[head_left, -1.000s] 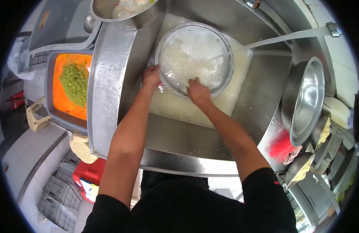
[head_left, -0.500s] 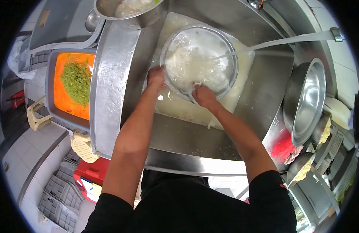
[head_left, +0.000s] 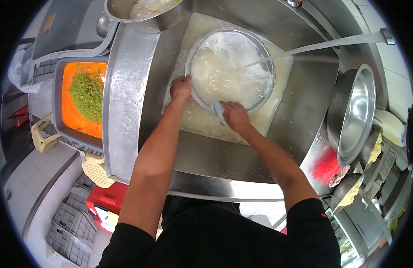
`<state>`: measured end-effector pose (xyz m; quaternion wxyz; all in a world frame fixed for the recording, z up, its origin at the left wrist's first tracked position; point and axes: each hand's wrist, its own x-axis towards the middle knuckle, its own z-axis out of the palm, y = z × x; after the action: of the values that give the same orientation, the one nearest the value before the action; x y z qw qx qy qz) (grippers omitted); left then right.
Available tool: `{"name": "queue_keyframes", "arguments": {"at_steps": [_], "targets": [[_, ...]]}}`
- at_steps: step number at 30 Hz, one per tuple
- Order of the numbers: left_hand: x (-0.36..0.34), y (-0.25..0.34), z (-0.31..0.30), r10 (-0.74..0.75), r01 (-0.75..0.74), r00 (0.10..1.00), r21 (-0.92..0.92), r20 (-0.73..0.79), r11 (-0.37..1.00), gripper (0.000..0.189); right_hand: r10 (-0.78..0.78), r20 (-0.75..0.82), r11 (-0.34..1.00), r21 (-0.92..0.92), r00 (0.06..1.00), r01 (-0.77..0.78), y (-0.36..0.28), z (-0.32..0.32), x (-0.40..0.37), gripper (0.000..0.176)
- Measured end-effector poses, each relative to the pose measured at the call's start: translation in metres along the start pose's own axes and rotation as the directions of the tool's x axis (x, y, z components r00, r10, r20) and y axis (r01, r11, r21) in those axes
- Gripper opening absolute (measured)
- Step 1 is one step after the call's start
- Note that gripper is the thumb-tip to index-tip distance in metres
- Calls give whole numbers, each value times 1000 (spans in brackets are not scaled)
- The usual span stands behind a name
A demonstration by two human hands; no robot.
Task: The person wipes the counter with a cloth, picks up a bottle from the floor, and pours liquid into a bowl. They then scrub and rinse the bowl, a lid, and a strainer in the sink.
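Note:
A round metal bowl full of cloudy, foamy water stands in the metal sink, above pale murky water. A stream of water from the right runs into it. My left hand grips the bowl's left rim, its fingers wrapped on the edge. At the bowl's near rim, my right hand is closed on a light grey-blue scrubbing cloth or pad, held against the outside of the rim.
Left of the sink is a grey tub of orange liquid with chopped greens. A metal pot stands at the upper left. On the right are a large tilted metal basin and a red scrubber.
My right hand has come out from inside the bowl's near edge to the rim's outside, and the pad shows more. The water in the bowl looks foamier. My left hand has barely moved.

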<state>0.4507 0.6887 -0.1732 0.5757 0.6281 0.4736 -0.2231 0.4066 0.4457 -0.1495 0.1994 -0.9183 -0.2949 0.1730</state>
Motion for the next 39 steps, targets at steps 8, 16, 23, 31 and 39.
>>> {"name": "queue_keyframes", "arguments": {"at_steps": [8, 16, 23, 31, 39], "targets": [[7, -7, 6, 8, -10, 999, -46, -43, 999, 40, 26, -2, 997, -67, 1000, -26, -20, 3, -2, 40], [-3, -4, 8, 23, -24, 999, -46, -30, 999, 39, -138, 44, 990, -5, 989, 138, -31, 5, 20, 23], [-10, 3, 6, -54, 53, 998, -52, -19, 997, 39, -183, 183, 980, -49, 966, 195, 20, -26, -24, 21], [-4, 2, 6, 19, -19, 999, 2, -50, 1000, 39, -290, -29, 956, -62, 957, 288, -45, 10, 43, 17], [-7, 1, 15, 11, -12, 999, -23, -41, 1000, 41, -188, 231, 969, -112, 955, 218, 49, -35, -26, 22]]}}
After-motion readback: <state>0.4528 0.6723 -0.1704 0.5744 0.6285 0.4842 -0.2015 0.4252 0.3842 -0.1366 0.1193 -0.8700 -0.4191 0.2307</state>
